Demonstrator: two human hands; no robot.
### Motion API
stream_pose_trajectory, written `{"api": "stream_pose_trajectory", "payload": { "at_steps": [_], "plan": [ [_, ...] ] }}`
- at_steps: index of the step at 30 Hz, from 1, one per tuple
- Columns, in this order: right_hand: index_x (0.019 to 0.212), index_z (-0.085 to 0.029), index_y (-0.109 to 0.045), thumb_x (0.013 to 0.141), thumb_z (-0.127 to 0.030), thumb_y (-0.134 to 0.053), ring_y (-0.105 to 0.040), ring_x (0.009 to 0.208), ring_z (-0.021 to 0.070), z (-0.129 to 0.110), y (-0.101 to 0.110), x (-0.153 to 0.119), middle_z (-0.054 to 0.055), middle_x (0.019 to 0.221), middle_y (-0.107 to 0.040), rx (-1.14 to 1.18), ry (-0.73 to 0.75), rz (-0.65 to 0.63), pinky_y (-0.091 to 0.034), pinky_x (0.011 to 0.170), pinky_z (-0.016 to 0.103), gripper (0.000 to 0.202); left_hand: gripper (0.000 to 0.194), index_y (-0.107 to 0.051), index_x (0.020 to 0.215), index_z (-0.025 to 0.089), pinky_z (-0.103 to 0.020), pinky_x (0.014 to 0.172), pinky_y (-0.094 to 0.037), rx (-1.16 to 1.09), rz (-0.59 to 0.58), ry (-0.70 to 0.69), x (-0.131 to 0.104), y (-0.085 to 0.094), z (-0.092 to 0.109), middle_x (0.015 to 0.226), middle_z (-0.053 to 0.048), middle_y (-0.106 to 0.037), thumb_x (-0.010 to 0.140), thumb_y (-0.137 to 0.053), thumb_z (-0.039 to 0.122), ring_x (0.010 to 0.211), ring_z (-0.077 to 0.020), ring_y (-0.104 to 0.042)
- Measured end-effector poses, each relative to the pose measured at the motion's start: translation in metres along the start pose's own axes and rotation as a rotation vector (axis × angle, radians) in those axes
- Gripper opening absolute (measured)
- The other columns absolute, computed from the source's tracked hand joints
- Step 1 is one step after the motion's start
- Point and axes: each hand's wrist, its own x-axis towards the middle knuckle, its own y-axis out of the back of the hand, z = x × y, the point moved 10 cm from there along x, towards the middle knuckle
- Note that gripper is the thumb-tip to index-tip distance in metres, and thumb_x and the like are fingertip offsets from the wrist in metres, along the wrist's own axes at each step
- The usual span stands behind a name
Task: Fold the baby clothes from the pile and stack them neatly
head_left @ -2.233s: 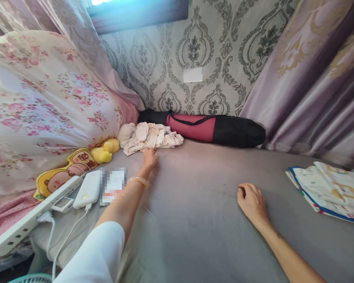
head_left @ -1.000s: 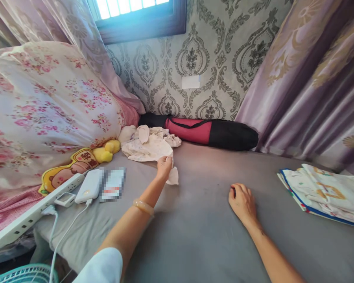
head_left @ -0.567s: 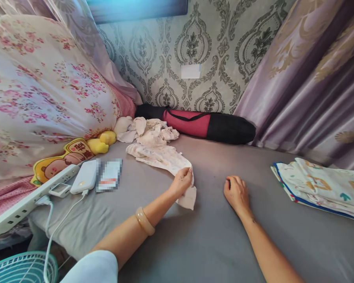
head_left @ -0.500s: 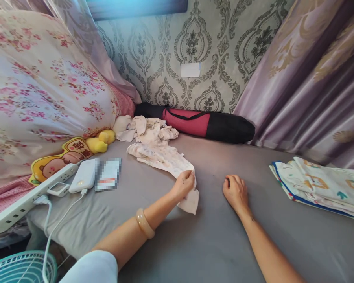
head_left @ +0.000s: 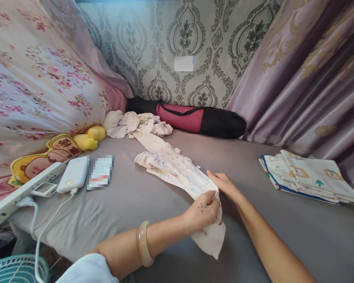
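Note:
My left hand (head_left: pixel 203 210) is closed on a pale, lightly printed piece of clothing (head_left: pixel 172 167), near its front end. A plain pale flap (head_left: pixel 211 239) of it hangs below my fingers. The cloth stretches back over the bed toward a heap of crumpled pale clothes (head_left: pixel 147 122). At the right edge of the clothing is my right hand (head_left: pixel 224 184), its visible fingers stretched out against the cloth; the other fingers are partly hidden. A beige bangle (head_left: pixel 144 243) circles my left wrist.
The grey bedsheet (head_left: pixel 124 212) lies under everything. To the right is a folded stack of patterned cloth (head_left: pixel 309 177). A red and black long bag (head_left: pixel 179 118) lies along the wall. On the left are a power strip (head_left: pixel 26 190), a white power bank (head_left: pixel 73 173) and a yellow cushion (head_left: pixel 44 157).
My left hand has drawn the clothing toward me and to the right, pulling it longer from the heap. My right hand has moved left and forward from the bare sheet to the cloth's edge.

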Motion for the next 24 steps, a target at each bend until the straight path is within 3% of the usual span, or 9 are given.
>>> {"api": "stream_pose_trajectory", "payload": {
  "at_steps": [3, 5, 9, 13, 15, 18, 21, 24],
  "plan": [
    [0.065, -0.014, -0.063, 0.076, -0.058, -0.063, -0.052, 0.05, 0.0132, 0.002, -0.031, -0.01, 0.004, 0.056, -0.062, 0.234, -0.15, -0.2, -0.038, 0.048, 0.025, 0.045, 0.019, -0.038, 0.075, 0.021, -0.021, 0.049, -0.031, 0.113, -0.058, -0.024, -0.013, -0.017, 0.005, 0.058, 0.007, -0.036, 0.089, -0.047, 0.031, 0.05, -0.0077, -0.038],
    [0.069, -0.014, -0.063, 0.068, -0.05, -0.073, -0.052, 0.049, 0.0117, 0.0, -0.036, -0.011, 0.002, 0.057, -0.062, 0.339, -0.152, -0.213, -0.039, 0.047, 0.024, 0.038, 0.018, -0.038, 0.074, 0.021, -0.022, 0.05, -0.029, 0.218, -0.094, -0.024, -0.022, -0.026, 0.005, 0.06, 0.006, -0.036, 0.088, -0.047, 0.027, 0.053, -0.008, -0.035],
    [0.072, -0.015, -0.061, 0.058, -0.042, -0.08, -0.053, 0.052, 0.0111, -0.007, -0.025, -0.012, 0.0, 0.061, -0.063, 0.41, -0.043, -0.14, -0.04, 0.049, 0.023, 0.036, 0.018, -0.034, 0.073, 0.022, -0.024, 0.051, -0.028, 0.341, -0.178, -0.011, -0.037, -0.035, 0.004, 0.06, 0.006, -0.036, 0.088, -0.045, 0.023, 0.054, -0.0091, -0.034],
    [0.072, -0.016, -0.058, 0.063, -0.057, -0.072, -0.049, 0.051, 0.0103, -0.02, -0.005, -0.024, -0.003, 0.058, -0.057, 0.373, 0.043, -0.063, -0.036, 0.048, 0.023, 0.044, 0.023, -0.038, 0.07, 0.022, -0.025, 0.051, -0.028, 0.413, -0.255, -0.052, -0.041, -0.033, 0.01, 0.058, 0.005, -0.039, 0.089, -0.045, 0.033, 0.053, -0.0103, -0.036],
    [0.068, -0.017, -0.053, 0.067, -0.064, -0.065, -0.041, 0.048, 0.0084, -0.03, 0.011, -0.034, -0.006, 0.053, -0.049, 0.317, 0.11, 0.019, -0.031, 0.046, 0.022, 0.048, 0.034, -0.041, 0.065, 0.02, -0.025, 0.051, -0.028, 0.454, -0.206, -0.1, -0.037, -0.021, 0.018, 0.056, 0.004, -0.04, 0.091, -0.041, 0.042, 0.053, -0.0107, -0.037],
    [0.065, -0.018, -0.049, 0.07, -0.068, -0.061, -0.036, 0.049, 0.0077, -0.044, 0.029, -0.05, -0.007, 0.052, -0.041, 0.238, 0.213, 0.079, -0.027, 0.045, 0.021, 0.051, 0.043, -0.048, 0.061, 0.018, -0.025, 0.051, -0.028, 0.494, -0.018, -0.194, -0.026, 0.012, 0.037, 0.054, 0.002, -0.044, 0.092, -0.038, 0.047, 0.053, -0.0113, -0.038],
    [0.073, -0.017, -0.057, 0.074, -0.066, -0.06, -0.044, 0.054, 0.0101, -0.047, 0.038, -0.063, -0.004, 0.057, -0.05, 0.199, 0.234, 0.047, -0.032, 0.047, 0.022, 0.049, 0.033, -0.059, 0.069, 0.016, -0.024, 0.055, -0.032, 0.523, 0.114, -0.256, -0.011, 0.047, 0.052, 0.061, -0.001, -0.055, 0.09, -0.043, 0.037, 0.058, -0.013, -0.046],
    [0.092, -0.017, -0.065, 0.078, -0.06, -0.062, -0.056, 0.066, 0.0147, -0.048, 0.042, -0.078, 0.0, 0.072, -0.063, 0.267, 0.209, -0.054, -0.042, 0.057, 0.024, 0.046, 0.024, -0.066, 0.091, 0.014, -0.025, 0.066, -0.041, 0.577, 0.248, -0.308, 0.01, 0.085, 0.068, 0.079, -0.005, -0.066, 0.085, -0.045, 0.022, 0.072, -0.0169, -0.058]
  ]
}}
